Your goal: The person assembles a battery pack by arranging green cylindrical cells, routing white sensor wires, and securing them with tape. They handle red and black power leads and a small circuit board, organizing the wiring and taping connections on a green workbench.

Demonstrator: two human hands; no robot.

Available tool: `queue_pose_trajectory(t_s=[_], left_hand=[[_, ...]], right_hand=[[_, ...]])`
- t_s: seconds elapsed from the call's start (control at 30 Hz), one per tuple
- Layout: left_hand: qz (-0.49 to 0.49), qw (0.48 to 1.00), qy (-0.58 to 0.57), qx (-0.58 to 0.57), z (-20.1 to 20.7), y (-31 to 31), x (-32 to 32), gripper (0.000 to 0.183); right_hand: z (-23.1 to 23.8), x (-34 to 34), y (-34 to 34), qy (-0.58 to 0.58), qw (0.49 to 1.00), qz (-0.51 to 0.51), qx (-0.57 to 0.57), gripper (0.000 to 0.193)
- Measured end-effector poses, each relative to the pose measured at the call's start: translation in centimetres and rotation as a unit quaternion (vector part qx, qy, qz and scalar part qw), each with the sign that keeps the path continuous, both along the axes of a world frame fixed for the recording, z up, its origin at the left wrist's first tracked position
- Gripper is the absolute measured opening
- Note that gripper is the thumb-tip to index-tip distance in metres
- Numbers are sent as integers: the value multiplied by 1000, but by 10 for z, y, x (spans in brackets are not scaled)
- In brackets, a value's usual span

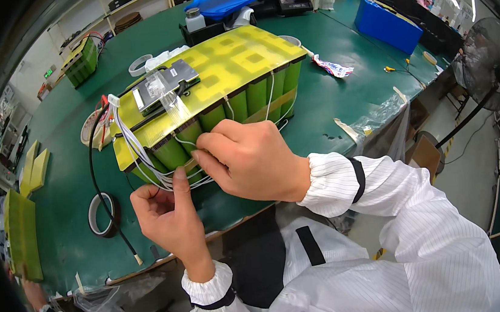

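Observation:
A battery pack of green cells with a yellow top sheet lies on the bench in front of me. A flat silver circuit module is fixed on top with clear tape. White wires run from a white plug down the near side. My left hand closes thumb and fingers around the wire bundle at the pack's lower edge. My right hand pinches a thin white wire against the cells; its fingertips partly hide it. More single wires hang down the side to the right.
A black cable hangs over the bench, past a tape roll. Another green pack stands at far left, and a blue box at far right. A crumpled tube lies behind the pack. At right stands a black fan; another person's hand shows lower left.

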State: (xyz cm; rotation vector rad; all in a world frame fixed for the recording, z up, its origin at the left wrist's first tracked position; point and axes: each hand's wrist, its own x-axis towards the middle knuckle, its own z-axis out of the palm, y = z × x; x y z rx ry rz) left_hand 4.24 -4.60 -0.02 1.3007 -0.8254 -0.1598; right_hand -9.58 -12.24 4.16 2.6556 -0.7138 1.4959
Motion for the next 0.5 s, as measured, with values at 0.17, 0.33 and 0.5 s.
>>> queue_pose_trajectory(t_s=[0.17,0.33,0.5], left_hand=[[-8,1000,9,-9,0,-1,-1,36],[-15,1000,7,-9,-2,0,2,35],[-11,1000,17,-18,0,-1,-2,35]], right_hand=[[1,6,6,20,999,-21,18,9],[7,7,11,-16,998,-65,-11,9],[4,14,12,-20,998,-64,10,10]])
